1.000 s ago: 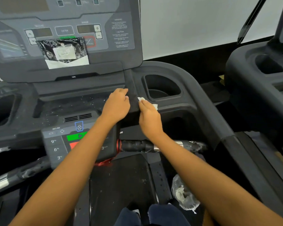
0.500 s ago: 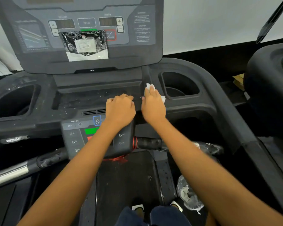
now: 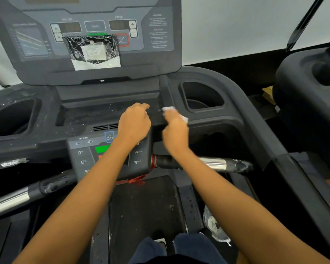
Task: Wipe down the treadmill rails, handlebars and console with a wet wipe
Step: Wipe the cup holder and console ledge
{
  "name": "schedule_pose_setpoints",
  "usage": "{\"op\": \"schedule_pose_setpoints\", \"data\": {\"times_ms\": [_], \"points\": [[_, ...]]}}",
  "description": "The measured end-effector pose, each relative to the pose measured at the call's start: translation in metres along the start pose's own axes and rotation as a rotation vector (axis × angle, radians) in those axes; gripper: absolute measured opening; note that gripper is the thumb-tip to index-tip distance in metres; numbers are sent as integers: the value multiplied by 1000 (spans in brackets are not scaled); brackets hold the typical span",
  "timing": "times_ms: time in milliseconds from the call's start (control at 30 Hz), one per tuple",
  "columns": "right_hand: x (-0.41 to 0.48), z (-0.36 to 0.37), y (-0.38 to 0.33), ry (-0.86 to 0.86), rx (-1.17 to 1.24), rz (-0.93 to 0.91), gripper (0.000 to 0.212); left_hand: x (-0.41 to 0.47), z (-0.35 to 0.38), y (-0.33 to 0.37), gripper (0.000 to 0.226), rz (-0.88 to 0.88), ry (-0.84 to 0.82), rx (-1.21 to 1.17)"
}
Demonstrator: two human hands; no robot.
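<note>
Left hand: fingers curled, resting on console.
Right hand: fingers clutch wipe, pressing it on console.

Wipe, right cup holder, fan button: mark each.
Wipe (image 3: 169, 108): head view, exposed upper corner.
Right cup holder (image 3: 204, 92): head view, inner wall.
Fan button (image 3: 109, 138): head view, fan icon.

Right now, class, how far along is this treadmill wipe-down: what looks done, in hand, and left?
Done: nothing looks plainly finished. In hand: the right hand holds the wet wipe on the ridge beside the right cup holder; the left hand rests curled nearby. Left: the tray is speckled white, and the right handlebar and display panel seemingly await wiping.
</note>
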State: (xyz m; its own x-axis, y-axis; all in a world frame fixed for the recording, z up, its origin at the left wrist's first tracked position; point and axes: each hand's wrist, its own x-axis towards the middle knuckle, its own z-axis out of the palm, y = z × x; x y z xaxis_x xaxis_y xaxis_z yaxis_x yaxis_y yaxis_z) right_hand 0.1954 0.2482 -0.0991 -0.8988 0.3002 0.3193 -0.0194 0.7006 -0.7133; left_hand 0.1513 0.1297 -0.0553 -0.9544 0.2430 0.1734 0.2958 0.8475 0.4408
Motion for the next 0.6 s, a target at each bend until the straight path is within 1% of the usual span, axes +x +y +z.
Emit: {"op": "schedule_pose_setpoints", "data": {"times_ms": [67, 100, 167, 200, 267, 300, 333, 367, 467, 533, 600], "points": [[-12, 10, -24, -146, -5, -157, 44, -2, -2, -1, 39, 11, 7, -34], [-13, 8, -28, -201, -48, -219, 44, -2, -2, -1, 39, 17, 10, -43], [-2, -7, -15, -299, -204, -282, 56, -3, -2, -3, 38, 29, 11, -40], [7, -18, -3, -321, -267, -245, 63, -3, -1, -4, 38, 36, 11, -37], [25, -41, 25, -276, -331, -76, 72, -5, -1, -7, 37, 47, 12, -40], [31, -48, 35, -265, -370, 11, 73, -5, 0, -8, 37, 55, 12, -38], [30, -49, 38, -262, -425, 55, 72, -6, 0, -9, 37, 65, 10, -28], [26, -46, 34, -253, -463, 70, 69, -6, 1, -10, 37, 76, 11, -16], [0, -29, 25, -191, -469, 49, 66, -6, 4, -10, 36, 98, 26, 26], [-5, -38, 30, -187, -492, 7, 61, -5, 5, -10, 35, 110, 41, 47], [7, -60, 40, -194, -565, 40, 52, -5, 7, -11, 35, 120, 54, 63]]}}
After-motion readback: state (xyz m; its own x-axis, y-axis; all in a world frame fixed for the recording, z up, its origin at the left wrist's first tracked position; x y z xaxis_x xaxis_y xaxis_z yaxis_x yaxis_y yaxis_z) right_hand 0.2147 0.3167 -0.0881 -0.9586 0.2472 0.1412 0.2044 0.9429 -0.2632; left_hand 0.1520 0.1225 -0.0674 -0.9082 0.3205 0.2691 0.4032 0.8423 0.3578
